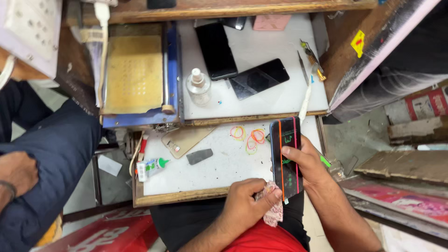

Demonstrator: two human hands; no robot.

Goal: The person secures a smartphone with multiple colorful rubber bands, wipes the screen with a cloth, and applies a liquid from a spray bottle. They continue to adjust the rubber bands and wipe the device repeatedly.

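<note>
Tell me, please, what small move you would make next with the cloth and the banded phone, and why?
Probably draw the cloth up along the phone. The left hand presses the crumpled cloth against the phone's lower edge, while the right hand grips the phone from the side, screen up. Orange and red rubber bands run lengthwise over the glass, so wiping between them seems safest.

1. Left hand (pixel 245 200), bottom centre of frame: bare, no glove, no ring or watch visible.
2. Right hand (pixel 305 161), lower right of centre: bare, no glove, nothing worn on the fingers.
3. Both forearms bare down to the bottom edge; no sleeves show.
4. Red garment at bottom centre, between the forearms.
5. Black or dark garment above the red, under the wrists; which piece of clothing it is, can't tell.
</note>
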